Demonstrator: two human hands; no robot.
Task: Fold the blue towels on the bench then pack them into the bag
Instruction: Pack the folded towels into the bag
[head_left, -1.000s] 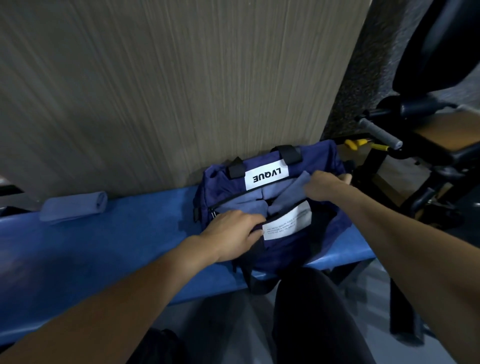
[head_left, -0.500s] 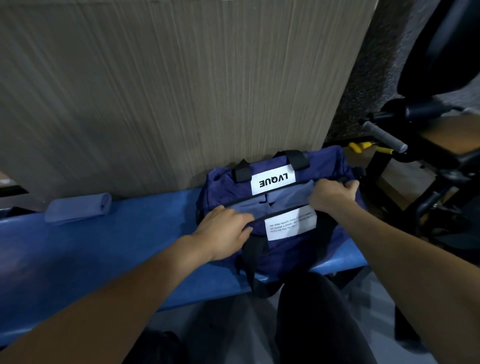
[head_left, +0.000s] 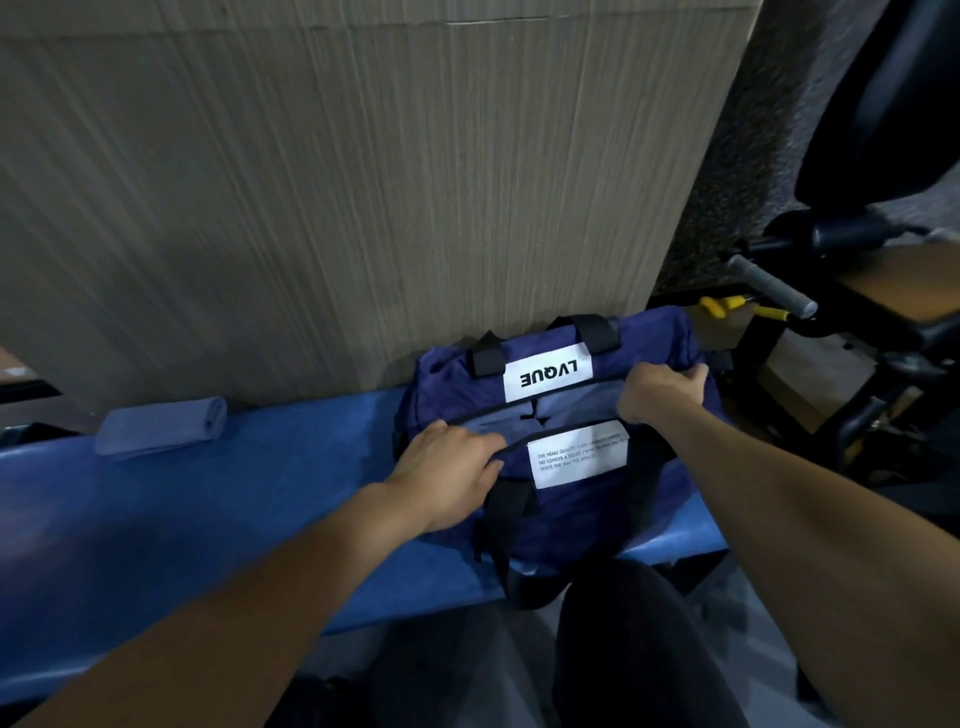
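Blue tabletop (head_left: 208, 519) carries bag (head_left: 571, 519) at right end, rolled towel (head_left: 161, 428) near back-left edge. Left hand (head_left: 447, 473) grips bag's near rim; right hand (head_left: 660, 395) clenches its right end.

1. A navy duffel bag (head_left: 561, 519) (white "LVQUE" label) sits on the blue bench (head_left: 208, 519) against a wood-grain panel (head_left: 363, 182).
2. The left hand (head_left: 447, 475) grips the bag's near edge; the right hand (head_left: 660, 397) grips its right end.
3. Blue towels (head_left: 566, 410) show inside.
4. A rolled towel (head_left: 161, 427) lies well left.
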